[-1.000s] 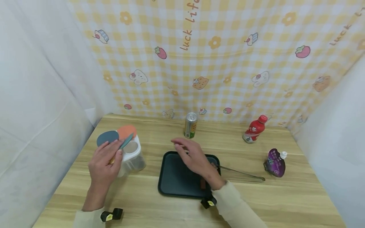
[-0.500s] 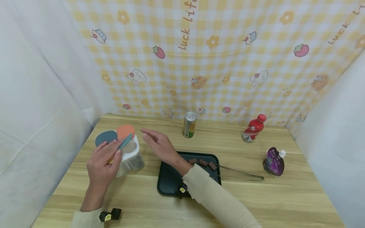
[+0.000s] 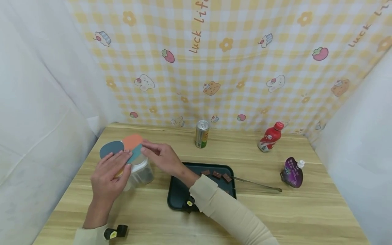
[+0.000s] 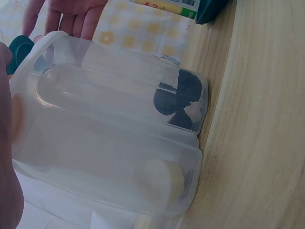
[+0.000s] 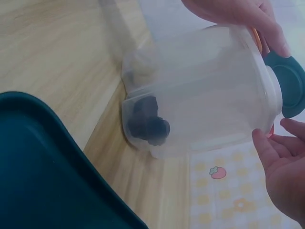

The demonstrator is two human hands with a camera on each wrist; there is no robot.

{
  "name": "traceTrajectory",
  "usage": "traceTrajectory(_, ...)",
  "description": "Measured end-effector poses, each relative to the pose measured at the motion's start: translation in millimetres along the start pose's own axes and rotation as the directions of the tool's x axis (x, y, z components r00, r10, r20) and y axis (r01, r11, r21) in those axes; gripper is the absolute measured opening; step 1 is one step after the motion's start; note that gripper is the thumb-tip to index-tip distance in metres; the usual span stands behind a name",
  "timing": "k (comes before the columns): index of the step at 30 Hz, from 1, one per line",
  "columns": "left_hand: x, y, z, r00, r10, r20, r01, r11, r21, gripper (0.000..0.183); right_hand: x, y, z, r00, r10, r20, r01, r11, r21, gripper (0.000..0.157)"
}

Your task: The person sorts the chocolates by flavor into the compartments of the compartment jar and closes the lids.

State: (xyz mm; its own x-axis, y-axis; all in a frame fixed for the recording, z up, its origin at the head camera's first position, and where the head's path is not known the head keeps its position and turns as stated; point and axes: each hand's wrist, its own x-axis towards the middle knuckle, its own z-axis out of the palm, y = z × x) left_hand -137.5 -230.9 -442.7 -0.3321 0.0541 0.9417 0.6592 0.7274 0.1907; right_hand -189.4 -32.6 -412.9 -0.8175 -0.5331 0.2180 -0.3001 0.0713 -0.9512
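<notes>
A clear plastic storage container (image 3: pixel 144 175) with several coloured flip lids stands at the left of the table. My left hand (image 3: pixel 108 177) rests on its top, fingers extended over the lids. The dark blue lid (image 3: pixel 111 149) and orange lid (image 3: pixel 131 140) lie flat; a yellow lid (image 3: pixel 119 172) shows partly under the thumb. The teal lid (image 5: pixel 288 86) is tilted up from its opening. At its edge is my right hand (image 3: pixel 165 161), thumb and fingers loosely spread. Inside the container are dark chunks (image 5: pixel 147 121) and a pale round piece (image 4: pixel 164 181) in separate compartments.
A dark green tray (image 3: pixel 176 200) with several chocolate pieces (image 3: pixel 216 174) lies under my right forearm. Metal tongs (image 3: pixel 257 184) lean over its right side. Behind stands a can (image 3: pixel 202 134); to the right are a red bottle (image 3: pixel 270 137) and a purple pouch (image 3: pixel 293 173).
My right hand has moved left from over the tray to the teal lid. The lid now shows more of its top face. My left hand has stayed on the container.
</notes>
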Motion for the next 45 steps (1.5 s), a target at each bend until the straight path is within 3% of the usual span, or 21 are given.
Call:
traceTrajectory(11, -1.6, -4.5, -0.4, 0.997, 0.075, -0.012, -0.075, 0.997, -0.006, 0.043, -3, 3, 3.4, 0.999, -0.018, -0.037, 0.019, 0.999, 0.040, 0.042)
traceTrajectory(19, 0.0, -4.1, -1.3, 0.992, 0.122, 0.000, -0.122, 0.992, 0.000, 0.044, -5, 6, 8.8, 0.998, -0.034, -0.052, 0.034, 0.999, 0.004, 0.043)
traceTrajectory(31, 0.1, -4.3, -1.4, 0.992, 0.127, 0.012, -0.127, 0.992, 0.012, 0.046, -7, 8, 12.2, 0.997, -0.056, -0.058, 0.054, 0.998, -0.036, 0.045)
traceTrajectory(39, 5.1, -2.2, -0.6, 0.991, 0.134, 0.018, -0.134, 0.991, 0.002, 0.046, -8, 11, 14.2, 0.995, -0.053, -0.089, 0.056, 0.998, 0.026, 0.042)
traceTrajectory(45, 5.0, -2.4, -1.7, 0.990, 0.136, 0.032, -0.137, 0.990, 0.022, 0.049, -9, 12, 16.4, 0.993, -0.034, -0.117, 0.034, 0.999, -0.003, 0.039)
